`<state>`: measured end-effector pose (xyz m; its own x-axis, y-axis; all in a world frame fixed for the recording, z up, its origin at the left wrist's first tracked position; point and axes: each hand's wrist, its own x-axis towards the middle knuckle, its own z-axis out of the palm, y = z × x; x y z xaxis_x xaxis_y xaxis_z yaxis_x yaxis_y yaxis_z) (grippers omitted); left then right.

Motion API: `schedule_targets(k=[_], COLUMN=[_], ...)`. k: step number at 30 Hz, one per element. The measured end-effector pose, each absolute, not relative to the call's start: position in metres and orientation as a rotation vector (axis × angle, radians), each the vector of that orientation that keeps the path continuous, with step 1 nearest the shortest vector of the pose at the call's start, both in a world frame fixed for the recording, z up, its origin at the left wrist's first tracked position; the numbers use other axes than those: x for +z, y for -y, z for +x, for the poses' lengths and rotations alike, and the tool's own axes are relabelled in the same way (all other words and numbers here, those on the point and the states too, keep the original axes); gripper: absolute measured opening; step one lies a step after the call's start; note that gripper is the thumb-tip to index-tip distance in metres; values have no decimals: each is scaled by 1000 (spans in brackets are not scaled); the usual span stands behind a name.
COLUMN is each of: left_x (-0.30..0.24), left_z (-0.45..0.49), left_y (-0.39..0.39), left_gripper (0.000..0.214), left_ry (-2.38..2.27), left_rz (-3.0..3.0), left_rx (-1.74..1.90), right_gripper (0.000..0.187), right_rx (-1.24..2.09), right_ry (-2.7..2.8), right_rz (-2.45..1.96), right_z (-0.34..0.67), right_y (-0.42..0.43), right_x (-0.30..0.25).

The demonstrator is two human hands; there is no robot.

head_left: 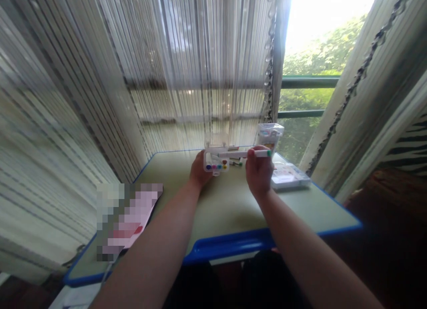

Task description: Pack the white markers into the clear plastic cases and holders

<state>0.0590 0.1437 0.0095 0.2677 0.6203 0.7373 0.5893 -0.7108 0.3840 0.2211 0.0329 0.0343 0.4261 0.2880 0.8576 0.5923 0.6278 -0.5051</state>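
Observation:
My left hand (199, 170) is closed on the side of a small clear plastic marker case (216, 170), its lid tipped up at the back. Round coloured ends in blue, pink, yellow and brown show at the front of the case. A white marker (238, 154) with a green end is gripped in my right hand (259, 168). It lies level, pointing left, and its far tip overlaps the case; whether it touches cannot be told. Behind, between my hands, several loose markers (236, 163) rest on the table.
The pale table (220, 211) has a blue edge and a blue front tray (230, 244). On the right stand an upright clear container (271, 131) and a flat white box (292, 177). A blurred-out pink item (136, 215) lies left. String curtains (187, 55) hang behind.

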Motion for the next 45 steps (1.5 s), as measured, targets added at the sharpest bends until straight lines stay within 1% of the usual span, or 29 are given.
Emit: schedule_targets(k=[6,10,20,27,32,37,42,45], left_x=[13,11,9,9,13,16,18,18], left_z=[61,62,60,61,61,62,61,60], left_y=[-139,-142,-143,-144,-140,-136,-133,-133], left_gripper=[34,34,36,32,37,33,41,39], left_ry=[-1237,-1261,-1247,-1257,-1233,-1209,-1212,-1209], left_rz=[2487,2495,2507,2481,2486,2487,2512,2523], left_rx=[1443,1448,1465,1470,1437,1415,1354,1354], right_gripper=[19,18,23,21,11,16,24,24], right_rx=[-228,-245,-170,-153,-140,-136,-54,-47], right_ry=[1590,1692,1754,1662,1745,1802,1785,1766], right_rz=[-1081,-1114,-1118,-1145,-1086,-1102,-1087,-1079], right_z=[213,211,211,210,211,210,210,211], right_y=[-27,-32,-27,-33,-36,-35,-32,-34], right_x=[36,31,34,30,29,31,33,31])
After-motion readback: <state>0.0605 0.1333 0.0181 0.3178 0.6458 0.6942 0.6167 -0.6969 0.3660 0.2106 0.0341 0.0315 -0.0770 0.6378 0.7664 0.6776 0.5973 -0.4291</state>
